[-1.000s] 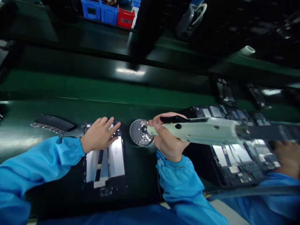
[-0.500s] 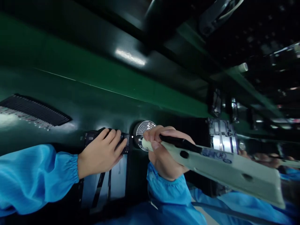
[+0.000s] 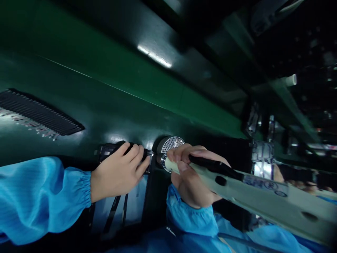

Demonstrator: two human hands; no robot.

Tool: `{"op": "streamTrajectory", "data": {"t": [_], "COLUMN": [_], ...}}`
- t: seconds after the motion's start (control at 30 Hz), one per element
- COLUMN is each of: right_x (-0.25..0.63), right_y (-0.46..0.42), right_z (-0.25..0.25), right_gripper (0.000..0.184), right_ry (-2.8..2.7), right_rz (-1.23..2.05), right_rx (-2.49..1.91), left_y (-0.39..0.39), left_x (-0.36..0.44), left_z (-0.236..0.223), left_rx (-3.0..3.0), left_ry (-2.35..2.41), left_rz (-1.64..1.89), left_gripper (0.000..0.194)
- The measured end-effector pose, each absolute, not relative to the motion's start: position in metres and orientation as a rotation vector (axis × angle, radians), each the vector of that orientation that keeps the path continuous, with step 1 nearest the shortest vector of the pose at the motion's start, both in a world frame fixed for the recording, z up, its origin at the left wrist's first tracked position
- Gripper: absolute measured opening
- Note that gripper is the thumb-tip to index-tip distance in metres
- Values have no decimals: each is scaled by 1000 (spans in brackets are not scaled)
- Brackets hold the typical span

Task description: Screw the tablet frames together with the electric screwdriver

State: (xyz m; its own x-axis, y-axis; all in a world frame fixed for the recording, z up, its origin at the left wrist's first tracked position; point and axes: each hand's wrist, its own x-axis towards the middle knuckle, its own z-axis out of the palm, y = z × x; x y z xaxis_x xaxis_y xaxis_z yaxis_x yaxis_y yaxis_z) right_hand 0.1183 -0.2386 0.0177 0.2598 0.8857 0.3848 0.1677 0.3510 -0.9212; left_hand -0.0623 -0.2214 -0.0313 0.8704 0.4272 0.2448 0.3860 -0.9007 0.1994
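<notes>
My left hand lies over the top of a black device part, fingers curled across its edge. Below that hand, the part's pale bluish panel shows, with dark strips across it. In my right hand is a pale green electric screwdriver with a black lever, gripped near its front end. Its metal nose is at the lower side of a round perforated metal dish, which holds small shiny bits. Whether the tip touches the dish cannot be made out.
A row of black strips with thin light ends lies on the green work surface at left. Further right are another device part and a co-worker's blue sleeve. A dark ledge runs along the back.
The view has shifted and tilted a little, so the dish, device part and screwdriver appear slightly further right. Both hands keep their holds, and the screwdriver nose stays at the dish.
</notes>
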Motion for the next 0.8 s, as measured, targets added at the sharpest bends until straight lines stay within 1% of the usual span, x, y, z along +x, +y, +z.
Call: {"op": "streamTrajectory", "data": {"t": [0.17, 0.4, 0.57, 0.7, 0.8], "right_x": [117, 111, 113, 129, 144], "right_y": [-233, -233, -235, -241, -250], "right_z": [15, 15, 15, 23, 26], "right_gripper": [32, 32, 33, 35, 32], "right_ry": [-1287, -1259, -1255, -1167, -1100], "right_rz": [607, 621, 657, 586, 506], "right_rx": [-1099, -1149, -1163, -1173, -1164], "left_y": [-222, -224, -219, -204, -194], "left_x": [-62, -63, -63, -61, -59], "left_z": [-32, -32, -28, -23, -23], "left_rx": [2914, 2930, 2933, 2848, 2771], "left_ry": [627, 590, 584, 500, 420], "left_rz": [429, 413, 429, 367, 328], "left_gripper": [48, 48, 45, 42, 43]}}
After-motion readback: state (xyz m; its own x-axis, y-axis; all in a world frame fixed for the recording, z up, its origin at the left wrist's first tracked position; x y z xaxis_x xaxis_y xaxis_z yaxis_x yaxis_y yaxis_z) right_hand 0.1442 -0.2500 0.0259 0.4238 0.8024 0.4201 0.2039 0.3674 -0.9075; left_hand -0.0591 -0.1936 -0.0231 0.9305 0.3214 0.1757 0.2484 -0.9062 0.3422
